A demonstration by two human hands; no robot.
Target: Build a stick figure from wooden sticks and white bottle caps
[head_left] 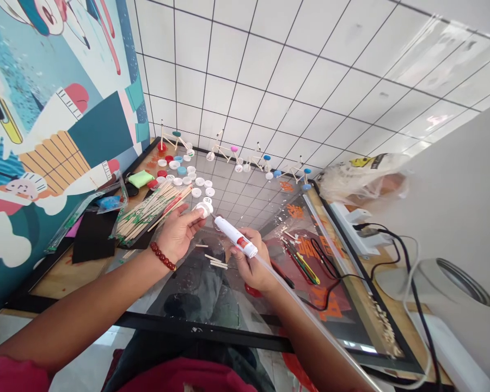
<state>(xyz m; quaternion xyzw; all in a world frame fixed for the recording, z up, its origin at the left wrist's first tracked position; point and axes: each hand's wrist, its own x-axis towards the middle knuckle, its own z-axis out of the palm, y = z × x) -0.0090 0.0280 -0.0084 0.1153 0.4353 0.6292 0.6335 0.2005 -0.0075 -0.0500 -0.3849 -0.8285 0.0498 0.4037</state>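
My left hand (178, 233), with a beaded bracelet on the wrist, pinches white bottle caps (205, 207) between thumb and fingers; how many it holds is unclear. My right hand (253, 267) is wrapped round a white hot glue gun (227, 233) with a red part on its side. The gun's nozzle points at the caps and is at or very near them; contact cannot be made out. A long clear glue stick (306, 310) runs from the gun's back end along my right forearm. Below the hands, short cut sticks (217, 262) lie on the glass tabletop (179, 305).
Loose bottle caps (182, 170) and a bundle of wooden sticks (151, 212) lie at left. Several small stick-and-cap models (228, 155) stand along the tiled wall. Cutters (304, 264), black cables (330, 277) and a power strip (355, 228) are at right.
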